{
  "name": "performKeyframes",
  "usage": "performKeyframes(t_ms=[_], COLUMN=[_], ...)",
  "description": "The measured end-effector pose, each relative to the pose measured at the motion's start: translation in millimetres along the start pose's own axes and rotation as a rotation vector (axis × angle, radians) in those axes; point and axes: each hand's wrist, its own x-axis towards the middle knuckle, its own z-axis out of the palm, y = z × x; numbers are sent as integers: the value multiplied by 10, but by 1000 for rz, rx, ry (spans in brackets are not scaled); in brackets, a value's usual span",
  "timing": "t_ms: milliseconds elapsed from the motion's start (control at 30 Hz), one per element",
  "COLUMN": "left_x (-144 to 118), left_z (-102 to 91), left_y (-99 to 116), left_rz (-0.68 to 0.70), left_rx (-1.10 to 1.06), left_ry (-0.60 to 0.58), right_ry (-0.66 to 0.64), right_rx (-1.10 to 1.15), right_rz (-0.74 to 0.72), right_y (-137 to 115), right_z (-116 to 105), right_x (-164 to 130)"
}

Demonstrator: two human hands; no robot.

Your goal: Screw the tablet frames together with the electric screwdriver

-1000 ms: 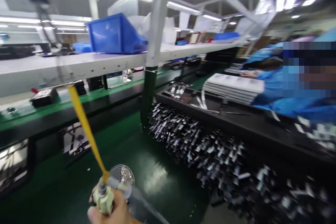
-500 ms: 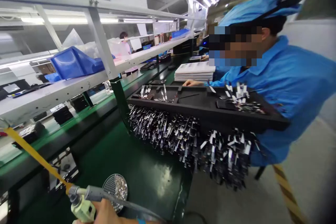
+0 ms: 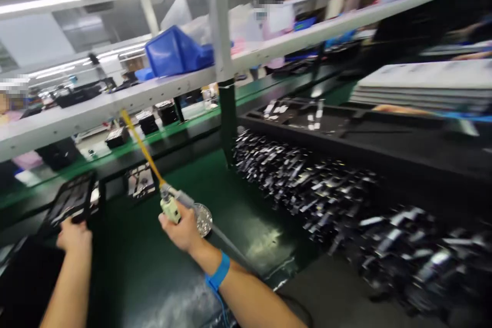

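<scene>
The right hand [image 3: 184, 228], with a blue band [image 3: 221, 270] at its wrist, holds a pale green handheld tool [image 3: 169, 209] above the green table [image 3: 238, 205]; fingers and thumb are closed around the body. The tool's long axis runs steeply, its top leaning left and away from the person. A yellow strap [image 3: 142, 147] rises from that top end, slanting up to the left, and a grey cable [image 3: 230, 246] trails back under the forearm. The lower end is hidden, so which way a tip points cannot be told.

At the lower left lies a large dark block [image 3: 26, 287]. The left hand [image 3: 75, 236] is at the near edge of a black tray [image 3: 75, 192]; whether its fingers pinch the rim cannot be told. The tray's contents are blurred.

Just beyond the right hand, a round dish [image 3: 210, 221] holds small shiny pieces. On the right, dense dark strips [image 3: 307, 189] with pale ends hang below a long black tray [image 3: 365, 156], whose far-left compartments hold light strips [image 3: 275, 107]. A co-worker's hand [image 3: 403, 109] rests at its far side, near stacked white slabs [image 3: 426, 87].

Farther off, a small tray [image 3: 143, 196] has a whitish interior with dark parts. On the shelf [image 3: 115, 105] sits a blue bin [image 3: 169, 54], its inside unseen.
</scene>
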Motion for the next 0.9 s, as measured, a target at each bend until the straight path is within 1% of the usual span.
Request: performKeyframes(t_ms=[67,100,167,233,300,367,467,533,567,600,633,667,700,733,767,800,833,867,900], left_x=[-128,-224,-483,-822,-1204,-1586,-2096,-2361,-2461,-2532,-2571,-2575,-2545,-2484,-2399,-2297,-2189,-2083,-1990], left_z=[-320,-430,-585,-712,-855,-1016,-1263,-1426,-1506,-1585,-1657,-1717,-1760,-1779,-1771,-1735,-1672,-1588,-1491], left_y=[-110,-182,-337,-467,-546,-575,-548,-485,-438,-378,-308,-232,-155,-85,-31,3,11,-6,-45], left_rz=[-89,-135,-222,-301,-375,-445,-566,-680,-757,-847,-938,-1001,-992,-888,-692,-431,-152,85,258], left_rx=[-30,-51,-97,-136,-159,-167,-154,-102,-50,21,111,216,333,450,556,648,719,783,852], left_ry=[91,124,158,140,109,92,39,-50,-119,-211,-336,-491,-655,-812,-943,-1032,-1077,-1100,-1112], right_ry=[40,58,82,91,91,84,84,83,84,85,88,91,96,102,106,107,106,105,103], right_rx=[-7,-21,-55,-86,-108,-119,-106,-83,-72,-64,-61,-60,-62,-65,-67,-68,-69,-70,-71], right_rz=[-58,-85,-127,-149,-158,-152,-113,-84,-74,-66,-61,-57,-55,-54,-55,-57,-62,-66,-70], right_y=[-1,2,17,47,89,137,205,243,259,273,287,299,312,324,336,347,358,367,374], right_z=[-19,-26,-35,-38,-33,-21,7,25,34,41,48,53,58,63,68,72,76,80,83], right_x=[47,70,107,124,126,122,115,110,107,104,101,98,94,91,88,85,82,80,80])
